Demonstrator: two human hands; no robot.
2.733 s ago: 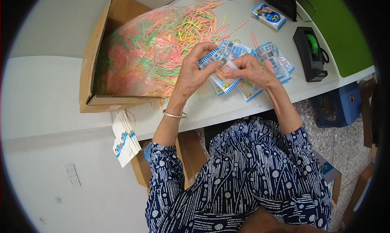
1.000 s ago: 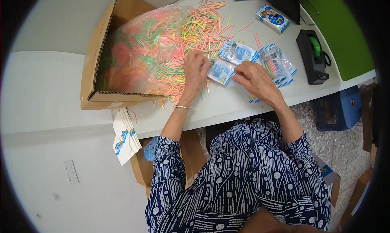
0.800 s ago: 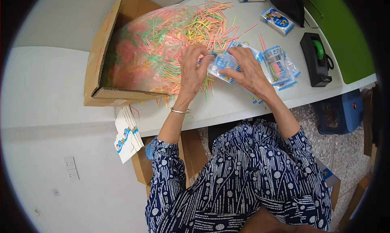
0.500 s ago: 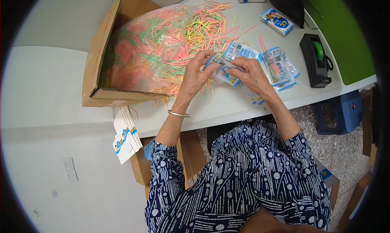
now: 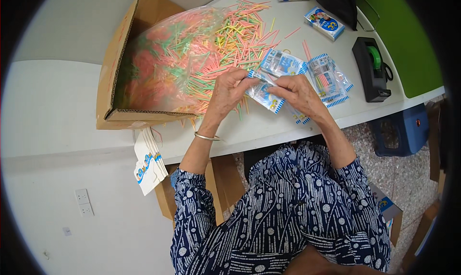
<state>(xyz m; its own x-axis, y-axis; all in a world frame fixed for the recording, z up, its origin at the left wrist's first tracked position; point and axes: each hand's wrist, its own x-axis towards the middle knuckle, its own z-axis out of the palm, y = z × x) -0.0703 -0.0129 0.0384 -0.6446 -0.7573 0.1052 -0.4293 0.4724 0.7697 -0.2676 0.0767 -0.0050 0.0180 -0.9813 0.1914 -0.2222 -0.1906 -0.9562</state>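
Between my hands is a small clear plastic packet [image 5: 265,98] with blue-and-white striped ends, tilted above the white table [image 5: 235,131]. My left hand [image 5: 227,92] pinches its upper left edge between thumb and fingers. Its upper right edge is gripped by my right hand [image 5: 298,92], fingers curled in. Just beyond lies another blue-striped packet [image 5: 284,64]. To the right, a pile of similar packets [image 5: 329,78] shows pink sticks inside. Loose pink, green and yellow thin sticks [image 5: 240,35] are heaped beyond my left hand. Whether the held packet contains sticks I cannot make out.
A cardboard box [image 5: 108,83] on the left holds a big clear bag of sticks [image 5: 168,59]. A black tape dispenser [image 5: 369,73] and a small blue-and-white box [image 5: 324,23] sit at the right. Folded white cards [image 5: 150,167] stick out below the table edge.
The packet has come down flatter, and more of its printed face shows. My left hand has moved slightly nearer me and the right stays close to it. The view has shifted slightly.
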